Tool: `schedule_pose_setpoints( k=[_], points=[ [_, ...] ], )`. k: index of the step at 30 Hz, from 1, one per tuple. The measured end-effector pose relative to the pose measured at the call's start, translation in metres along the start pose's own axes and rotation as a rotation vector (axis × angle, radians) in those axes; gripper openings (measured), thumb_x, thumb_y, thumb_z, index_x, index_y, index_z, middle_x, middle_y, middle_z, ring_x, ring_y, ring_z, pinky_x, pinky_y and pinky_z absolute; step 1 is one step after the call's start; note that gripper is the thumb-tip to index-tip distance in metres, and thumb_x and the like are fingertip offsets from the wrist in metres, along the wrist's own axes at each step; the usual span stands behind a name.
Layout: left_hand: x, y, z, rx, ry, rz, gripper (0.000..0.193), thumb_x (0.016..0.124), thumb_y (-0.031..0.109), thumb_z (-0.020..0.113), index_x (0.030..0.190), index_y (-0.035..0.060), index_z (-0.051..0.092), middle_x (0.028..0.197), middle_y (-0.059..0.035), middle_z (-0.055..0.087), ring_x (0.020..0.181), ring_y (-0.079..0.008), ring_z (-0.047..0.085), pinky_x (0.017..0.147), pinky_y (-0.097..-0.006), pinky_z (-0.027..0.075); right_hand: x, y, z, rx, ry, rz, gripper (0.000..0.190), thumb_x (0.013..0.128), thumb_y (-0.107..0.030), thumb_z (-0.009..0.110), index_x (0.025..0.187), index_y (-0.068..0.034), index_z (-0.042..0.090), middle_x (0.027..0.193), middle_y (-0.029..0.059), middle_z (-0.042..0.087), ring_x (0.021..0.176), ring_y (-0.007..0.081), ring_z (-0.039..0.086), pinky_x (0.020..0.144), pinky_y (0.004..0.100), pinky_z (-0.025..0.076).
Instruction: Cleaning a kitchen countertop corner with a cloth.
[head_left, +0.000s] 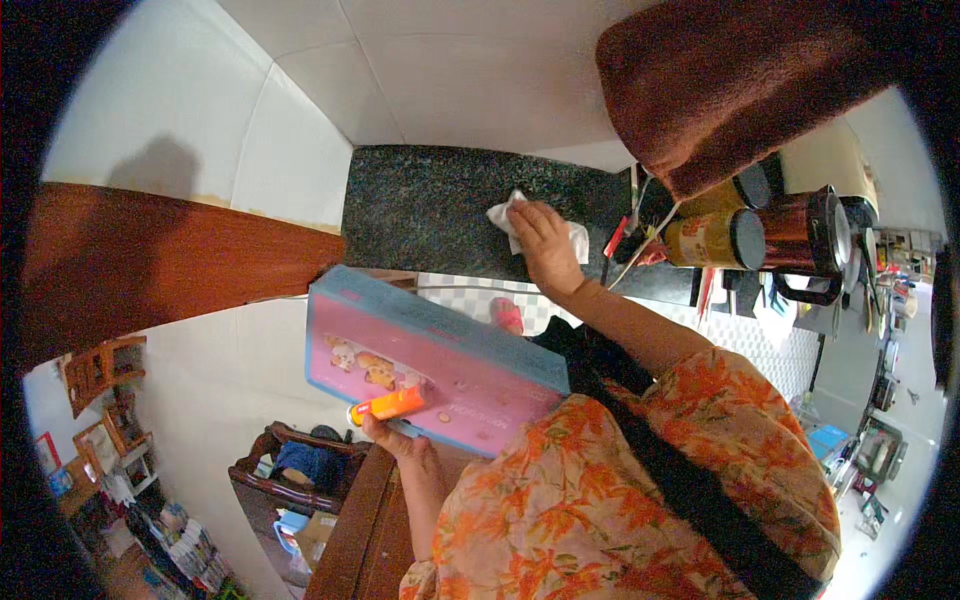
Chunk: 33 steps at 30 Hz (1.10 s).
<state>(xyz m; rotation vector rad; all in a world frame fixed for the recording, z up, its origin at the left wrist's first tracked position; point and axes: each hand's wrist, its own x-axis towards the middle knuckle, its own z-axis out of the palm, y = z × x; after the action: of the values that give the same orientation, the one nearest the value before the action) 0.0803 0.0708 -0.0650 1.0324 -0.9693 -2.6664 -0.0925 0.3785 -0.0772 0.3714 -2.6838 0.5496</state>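
Observation:
My right hand is pressed flat on a crumpled white cloth, which lies on a speckled dark stone countertop. Lower down, my left hand grips an orange cylindrical container with a pale end; most of its fingers are hidden. Right behind the container is a large pink and blue cardboard box with printed cartoon animals and writing. The box stands tilted in view, between the countertop and my body. Whether my left hand also touches the box, I cannot tell.
To the right of the cloth are a red-handled utensil, a white cable, dark-lidded jars and a brown electric kettle. A brown towel hangs above. A wooden panel juts in from the left.

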Motion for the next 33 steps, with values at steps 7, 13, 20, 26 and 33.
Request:
schedule_pose_setpoints(
  k=[7, 13, 20, 26, 33],
  points=[
    [-0.003, 0.003, -0.009, 0.005, 0.017, 0.032, 0.062, 0.07, 0.051, 0.069, 0.112, 0.0083, 0.052, 0.106, -0.0107, 0.06, 0.095, -0.0274, 0.061, 0.086, -0.044, 0.051, -0.015, -0.052, 0.036, 0.289, -0.049, -0.188, 0.033, 0.074, -0.005, 0.059, 0.107, -0.005, 0.059, 0.117, 0.0124, 0.056, 0.109, 0.0322, 0.052, 0.095, 0.0432, 0.041],
    [0.001, 0.0, -0.011, -0.073, -0.024, -0.025, 0.06, 0.07, 0.048, 0.068, 0.113, 0.0098, 0.052, 0.107, -0.0101, 0.059, 0.095, -0.0279, 0.06, 0.087, -0.0443, 0.05, 0.039, -0.087, 0.047, 0.651, -0.344, -0.277, 0.034, 0.075, 0.001, 0.059, 0.108, -0.006, 0.06, 0.118, 0.0141, 0.055, 0.108, 0.0328, 0.053, 0.098, 0.0396, 0.041],
    [0.001, -0.006, -0.031, -0.079, 0.006, 0.002, 0.061, 0.078, 0.05, 0.06, 0.122, 0.0102, 0.049, 0.113, -0.0103, 0.058, 0.099, -0.0299, 0.058, 0.09, -0.0473, 0.046, 0.135, -0.074, 0.046, 0.203, -0.075, -0.082, 0.043, 0.078, -0.015, 0.062, 0.12, -0.013, 0.054, 0.127, 0.0118, 0.049, 0.12, 0.0355, 0.045, 0.101, 0.0477, 0.035],
    [-0.008, 0.002, 0.002, 0.107, 0.017, 0.083, 0.05, 0.078, 0.05, 0.061, 0.11, 0.0124, 0.051, 0.107, -0.0077, 0.057, 0.099, -0.0282, 0.058, 0.092, -0.045, 0.046, 0.135, -0.072, 0.109, 0.032, -0.016, -0.051, 0.025, 0.075, -0.021, 0.066, 0.097, -0.01, 0.063, 0.111, 0.008, 0.058, 0.11, 0.0314, 0.051, 0.093, 0.0456, 0.039],
    [-0.01, 0.004, -0.003, 0.085, 0.012, 0.112, 0.047, 0.078, 0.046, 0.062, 0.108, 0.012, 0.051, 0.107, -0.0081, 0.057, 0.099, -0.028, 0.057, 0.092, -0.044, 0.046, 0.099, -0.124, 0.1, 0.409, -0.108, -0.167, 0.015, 0.072, -0.02, 0.067, 0.081, -0.008, 0.065, 0.1, 0.0095, 0.061, 0.101, 0.0297, 0.055, 0.086, 0.0429, 0.042]
  ],
)
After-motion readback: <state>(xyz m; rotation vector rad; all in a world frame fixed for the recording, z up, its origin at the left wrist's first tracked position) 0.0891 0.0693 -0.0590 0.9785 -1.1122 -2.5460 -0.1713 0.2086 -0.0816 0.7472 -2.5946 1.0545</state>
